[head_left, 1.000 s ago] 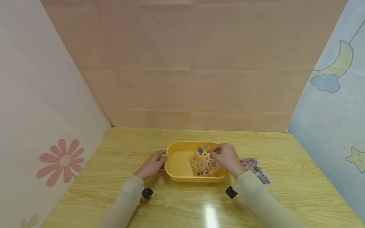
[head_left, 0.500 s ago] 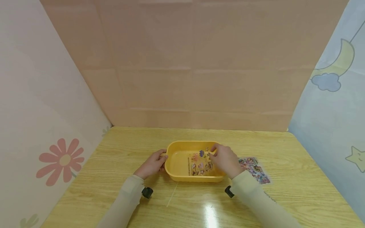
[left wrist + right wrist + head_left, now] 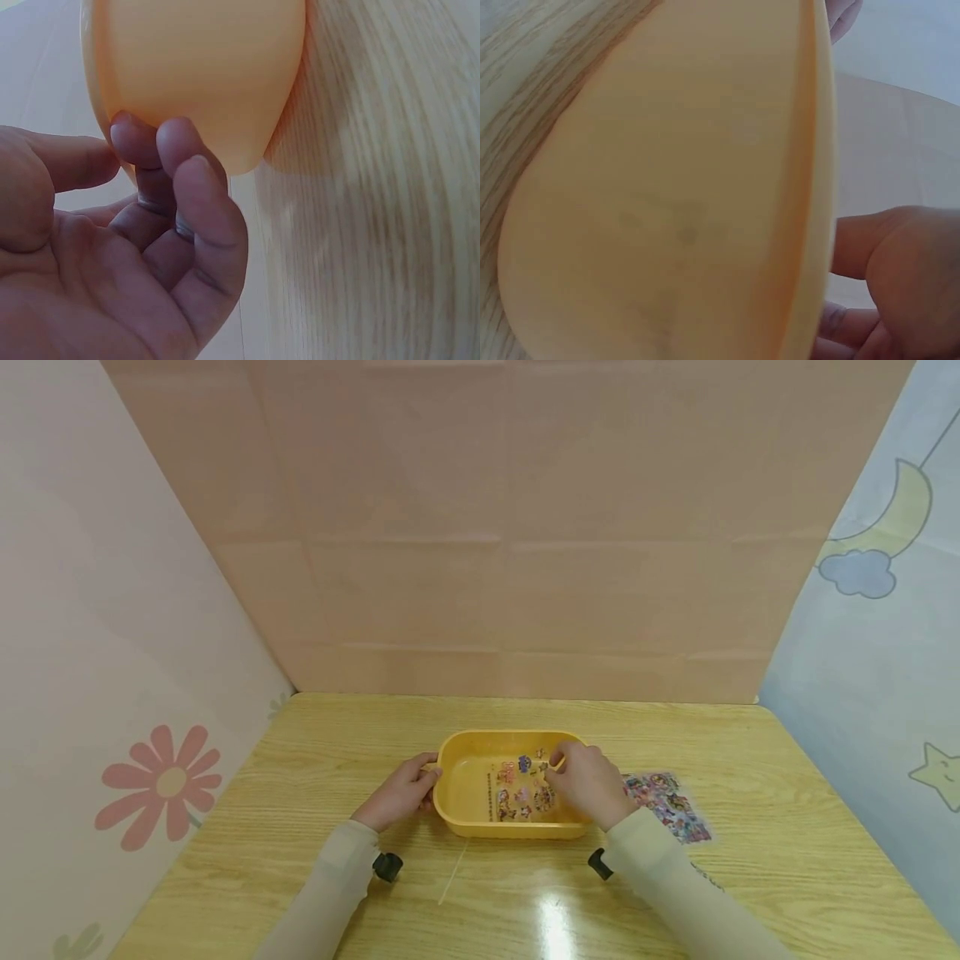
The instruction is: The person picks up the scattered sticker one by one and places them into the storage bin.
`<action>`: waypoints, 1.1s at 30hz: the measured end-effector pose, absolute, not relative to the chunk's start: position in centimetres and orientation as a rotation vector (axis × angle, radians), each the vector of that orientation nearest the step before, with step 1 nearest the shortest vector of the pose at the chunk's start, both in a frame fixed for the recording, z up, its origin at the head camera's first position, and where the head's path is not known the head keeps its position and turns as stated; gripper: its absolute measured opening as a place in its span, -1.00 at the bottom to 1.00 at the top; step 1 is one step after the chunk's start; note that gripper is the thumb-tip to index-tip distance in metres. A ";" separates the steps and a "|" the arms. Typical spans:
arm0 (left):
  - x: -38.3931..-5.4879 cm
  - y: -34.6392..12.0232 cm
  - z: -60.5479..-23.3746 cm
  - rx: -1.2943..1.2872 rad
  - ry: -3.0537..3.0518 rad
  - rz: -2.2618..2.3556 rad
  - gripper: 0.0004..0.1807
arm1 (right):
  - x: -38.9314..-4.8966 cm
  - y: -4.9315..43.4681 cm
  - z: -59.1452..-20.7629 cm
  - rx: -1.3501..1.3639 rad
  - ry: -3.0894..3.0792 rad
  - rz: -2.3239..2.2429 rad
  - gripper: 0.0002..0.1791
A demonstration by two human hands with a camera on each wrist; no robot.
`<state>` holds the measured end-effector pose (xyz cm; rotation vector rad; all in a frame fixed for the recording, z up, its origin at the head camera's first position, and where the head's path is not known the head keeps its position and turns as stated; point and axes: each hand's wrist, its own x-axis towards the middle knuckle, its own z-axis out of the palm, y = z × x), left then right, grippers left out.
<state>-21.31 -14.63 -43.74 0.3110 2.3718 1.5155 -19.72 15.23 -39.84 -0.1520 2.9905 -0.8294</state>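
Note:
A yellow plastic basin (image 3: pixel 468 831) stands on the table. My left hand (image 3: pixel 401 789) pinches its left rim between thumb and fingers; the left wrist view shows the fingertips (image 3: pixel 135 142) against the outer wall. Inside the basin lies a clear sticker sheet (image 3: pixel 521 789) printed with small colourful figures and a dark strip along its left edge. My right hand (image 3: pixel 588 781) reaches over the right rim, thumb and forefinger pinching at the sheet's right part. In the right wrist view the basin wall (image 3: pixel 667 150) hides those fingertips.
A second, densely coloured sticker sheet (image 3: pixel 671 807) lies on the table to the right of the basin, partly behind the right wrist. The wooden table (image 3: pixel 360 727) meets a pink wall at the back and patterned walls on both sides.
The clear sticker sheet has shifted left and lies lower in the basin, my right hand moving slightly left with it. The left hand keeps its place on the rim.

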 end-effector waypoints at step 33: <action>-21.2 -14.4 -43.9 0.280 2.412 1.501 -0.55 | -19.3 19.7 -39.3 -0.158 3.092 -0.956 -0.62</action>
